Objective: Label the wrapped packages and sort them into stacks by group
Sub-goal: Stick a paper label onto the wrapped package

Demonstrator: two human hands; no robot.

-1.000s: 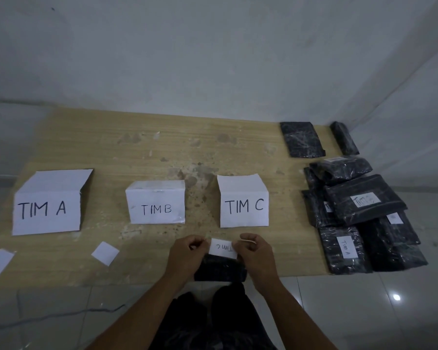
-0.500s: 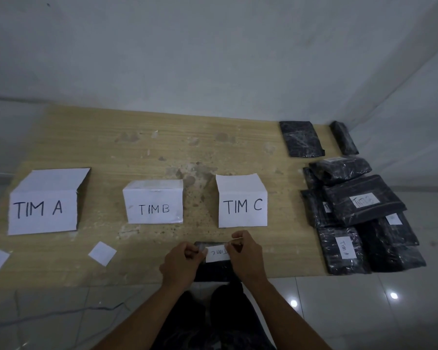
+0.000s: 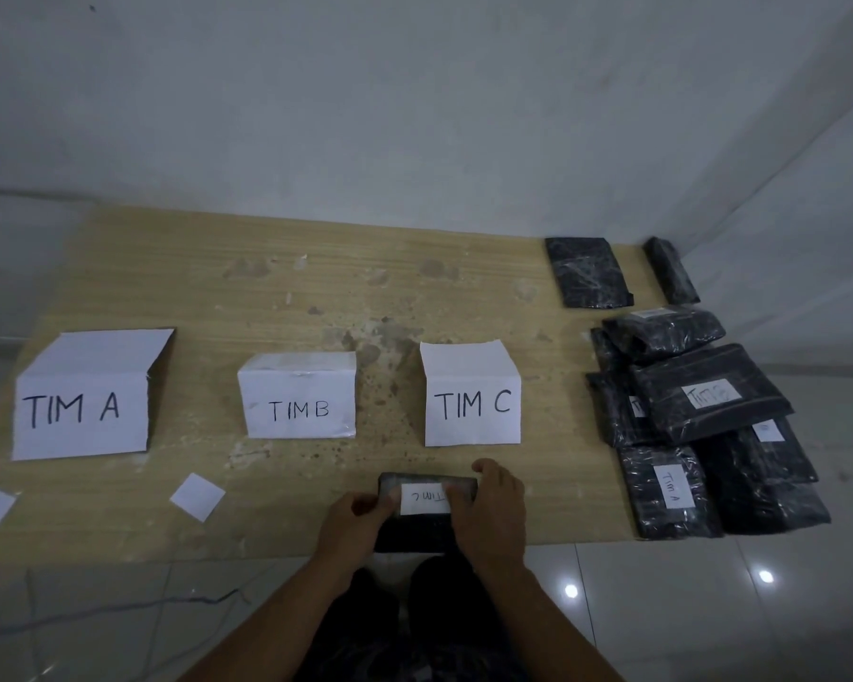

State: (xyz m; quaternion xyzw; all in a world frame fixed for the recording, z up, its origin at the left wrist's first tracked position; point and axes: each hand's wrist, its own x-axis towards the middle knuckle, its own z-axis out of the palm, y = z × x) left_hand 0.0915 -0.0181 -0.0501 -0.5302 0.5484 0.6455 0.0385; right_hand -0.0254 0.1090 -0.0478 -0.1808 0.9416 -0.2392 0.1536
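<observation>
At the near edge of the surface (image 3: pixel 316 297), just before the TIM C sign (image 3: pixel 471 393) whose group it joins, lies the black wrapped package (image 3: pixel 414 533). My left hand (image 3: pixel 360 519) and right hand (image 3: pixel 492 509) clamp its ends, fingers (image 3: pixel 460 502) curled, pressing flat the white label (image 3: pixel 424 499), its TIM C lettering upside down to me.

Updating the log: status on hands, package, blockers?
Left hand and right hand grip package, pressing label on. Label reads TIM C; matching sign just behind. Nothing between them.
</observation>
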